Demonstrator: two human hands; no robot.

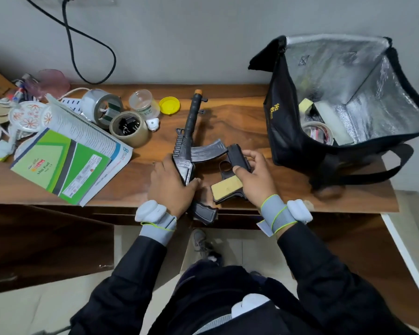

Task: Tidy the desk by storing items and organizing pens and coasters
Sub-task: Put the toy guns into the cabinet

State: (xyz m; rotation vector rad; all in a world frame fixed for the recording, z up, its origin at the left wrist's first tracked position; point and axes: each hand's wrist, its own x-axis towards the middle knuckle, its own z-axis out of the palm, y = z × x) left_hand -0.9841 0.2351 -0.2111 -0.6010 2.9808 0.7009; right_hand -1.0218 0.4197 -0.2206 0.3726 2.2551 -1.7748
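- At the near edge of the counter (228, 112), the left hand (169, 187) has its fingers curled round the rear body of a black toy rifle (191, 126), gripping it.
- Just to the right, the right hand (254, 180) pinches a black toy pistol (225, 188) between thumb and curled fingers; the tan grip panel faces up.
- Both toys lie on the counter. The rifle's orange-tipped barrel points at the wall, and its grip overhangs the front edge.
- The counter is dark wood grain and runs along the wall.
- An open black insulated bag (288, 131) with silver lining stands on the right end, near the pistol. A tape roll (317, 131) and pale blocks lie inside.
- Left of the rifle stand a brown tape roll (131, 139) with black clips in its core, a silver tape roll (94, 102), a clear cup (143, 102) and a yellow lid (169, 105).
- Further left, a green notebook (58, 168) lies on an open booklet.
- Beyond it, flower-print coasters (27, 114) are heaped among paper scraps, with pens (20, 91) behind them at the far left.
- A black cable (82, 44) loops down the plain grey wall (203, 44).
- Pale floor tiles (252, 250) and a grey shoe (200, 240) show below the counter's edge.
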